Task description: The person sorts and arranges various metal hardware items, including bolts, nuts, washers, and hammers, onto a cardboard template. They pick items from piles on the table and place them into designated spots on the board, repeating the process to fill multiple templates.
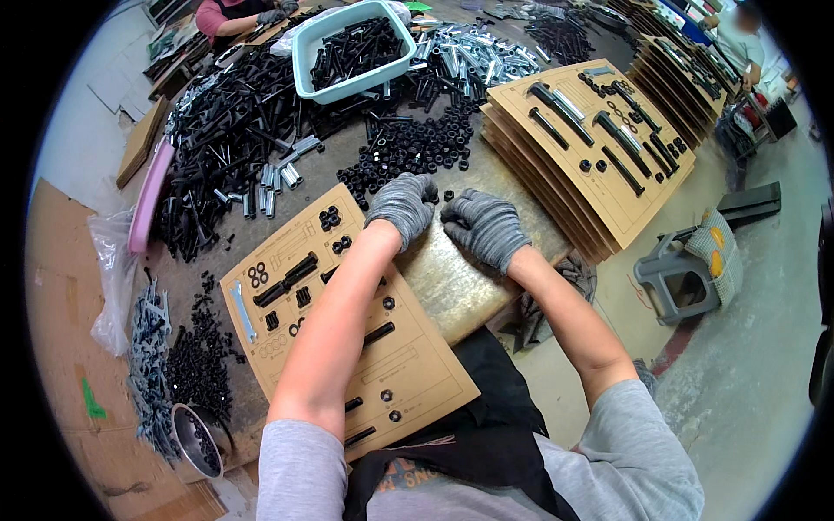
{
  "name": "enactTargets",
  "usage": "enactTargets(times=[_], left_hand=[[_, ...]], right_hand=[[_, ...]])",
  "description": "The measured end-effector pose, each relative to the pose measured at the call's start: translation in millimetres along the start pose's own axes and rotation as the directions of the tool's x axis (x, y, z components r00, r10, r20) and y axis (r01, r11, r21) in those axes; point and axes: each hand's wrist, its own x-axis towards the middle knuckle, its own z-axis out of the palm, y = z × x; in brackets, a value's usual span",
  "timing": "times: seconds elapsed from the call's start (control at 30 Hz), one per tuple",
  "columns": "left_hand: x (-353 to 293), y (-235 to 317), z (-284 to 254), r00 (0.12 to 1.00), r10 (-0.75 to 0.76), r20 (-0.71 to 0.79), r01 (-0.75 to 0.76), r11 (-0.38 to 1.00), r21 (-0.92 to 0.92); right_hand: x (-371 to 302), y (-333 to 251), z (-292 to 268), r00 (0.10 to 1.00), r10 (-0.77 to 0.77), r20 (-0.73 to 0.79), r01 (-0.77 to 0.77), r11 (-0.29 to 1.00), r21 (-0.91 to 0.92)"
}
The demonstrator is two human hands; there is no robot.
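Observation:
My left hand [401, 208], in a grey knit glove, is at the front edge of a pile of black nuts [413, 148], its fingers curled together. To its right my right hand [488, 227], gloved the same way, is also closed, thumb and fingers pressed together. What either hand holds, if anything, is hidden. A loose black nut [448, 195] lies between them. Under my left forearm is a brown cardboard sheet [426, 369] with printed outlines, carrying black bolts [287, 280], several nuts and washers and a small blue-grey wrench [241, 311]. My forearm covers part of it.
A stack of filled cardboard sheets [608, 208] stands at the right. Behind are heaps of black bolts [234, 122], silver sleeves [486, 61] and a pale blue bin [347, 89]. A metal bowl [198, 438] sits lower left. A grey stool [678, 273] stands on the floor; two people work farther off.

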Motion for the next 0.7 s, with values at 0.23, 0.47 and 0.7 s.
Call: enactTargets(times=[0.23, 0.47, 0.7], left_hand=[[-16.0, 10.2, 0.3, 1.000, -0.011, -0.014, 0.012, 0.997, 0.076], [-18.9, 15.9, -13.3, 0.996, 0.000, -0.092, 0.003, 0.999, 0.034], [-143.6, -33.5, -107.9, 0.938, -0.182, -0.294, 0.064, 0.927, -0.370]], right_hand=[[-6.2, 6.5, -10.3, 0.980, 0.194, 0.039, -0.196, 0.980, 0.042], [42.8, 26.9, 2.4, 0.995, 0.014, 0.099, 0.005, 0.982, -0.190], [9.3, 34.2, -24.8, 0.956, 0.246, 0.159, -0.252, 0.967, 0.020]])
